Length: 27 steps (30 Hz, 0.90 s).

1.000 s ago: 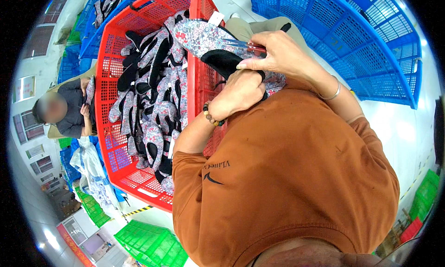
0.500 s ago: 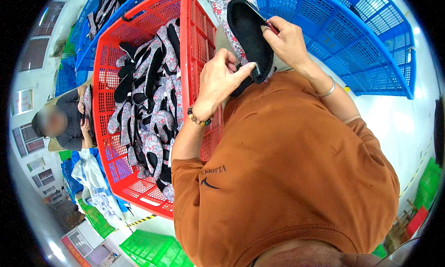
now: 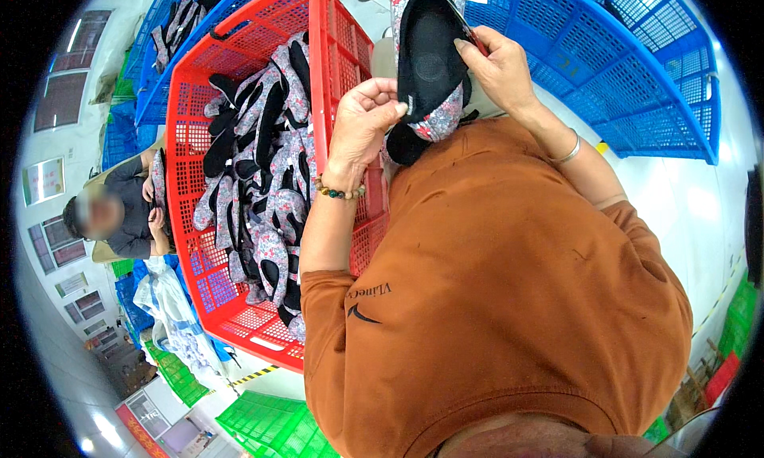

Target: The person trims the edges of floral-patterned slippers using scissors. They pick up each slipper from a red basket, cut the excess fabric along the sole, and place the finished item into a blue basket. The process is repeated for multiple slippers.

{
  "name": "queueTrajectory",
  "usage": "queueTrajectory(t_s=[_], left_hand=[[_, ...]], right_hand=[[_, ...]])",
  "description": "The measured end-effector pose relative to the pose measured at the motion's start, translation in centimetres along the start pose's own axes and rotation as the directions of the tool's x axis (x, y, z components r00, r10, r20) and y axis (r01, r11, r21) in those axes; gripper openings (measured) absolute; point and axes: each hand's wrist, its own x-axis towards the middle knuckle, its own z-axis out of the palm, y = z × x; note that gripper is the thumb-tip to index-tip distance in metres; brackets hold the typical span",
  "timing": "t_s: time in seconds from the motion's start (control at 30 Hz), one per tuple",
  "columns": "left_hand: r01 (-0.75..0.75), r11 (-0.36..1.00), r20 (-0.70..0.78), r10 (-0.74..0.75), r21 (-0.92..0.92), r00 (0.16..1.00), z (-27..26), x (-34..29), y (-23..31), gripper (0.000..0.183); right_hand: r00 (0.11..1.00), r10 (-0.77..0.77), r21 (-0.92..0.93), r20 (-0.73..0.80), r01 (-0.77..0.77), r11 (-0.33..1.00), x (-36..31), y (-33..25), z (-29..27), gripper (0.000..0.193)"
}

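Between my two hands a floral slipper with a black inside is held up at the top of the view, its black face toward me. My left hand is closed, with thumb and fingers pinching the slipper's lower left edge. On the other side, my right hand grips the upper right edge, its thumb pressed on the black lining. More floral fabric and a black part show just below, by my lap; whether they belong to the same slipper I cannot tell.
A red crate at my left holds many similar floral and black pieces. Blue crates stand at the upper right, another blue crate at the upper left. A seated person works beyond the red crate. Green crates lie lower left.
The slipper has turned and risen slightly, showing more of its black inside. My left hand has shifted a little left along its edge; my right hand keeps its grip.
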Motion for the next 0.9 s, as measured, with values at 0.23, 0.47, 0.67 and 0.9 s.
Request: queueTrajectory(t_s=[0.23, 0.47, 0.67, 0.9], left_hand=[[-0.042, 0.996, 0.041, 0.039, 0.077, 0.998, 0.4, -0.5, 0.1, 0.03], [-0.01, 0.992, 0.049, 0.004, 0.123, 0.999, 0.4, -0.7, 0.0, 0.031], [-0.01, 0.951, 0.02, 0.004, 0.31, 1.0, 1.7, -1.6, 1.0, 0.035], [-0.122, 0.802, -0.182, 0.277, 0.585, 0.944, 2.9, -1.9, 2.1, 0.022]], right_hand=[[0.998, 0.027, -0.01, 0.06, -0.027, 1.0, -0.1, 0.6, 0.5, 0.024], [0.933, -0.296, -0.068, 0.205, 0.315, 0.947, 0.6, -0.1, -0.8, 0.036], [0.704, -0.4, 0.207, 0.587, 0.348, 0.915, 1.0, -0.7, -0.7, 0.032], [0.904, -0.32, -0.064, 0.283, 0.351, 0.934, -0.2, -1.1, 0.6, 0.02]])
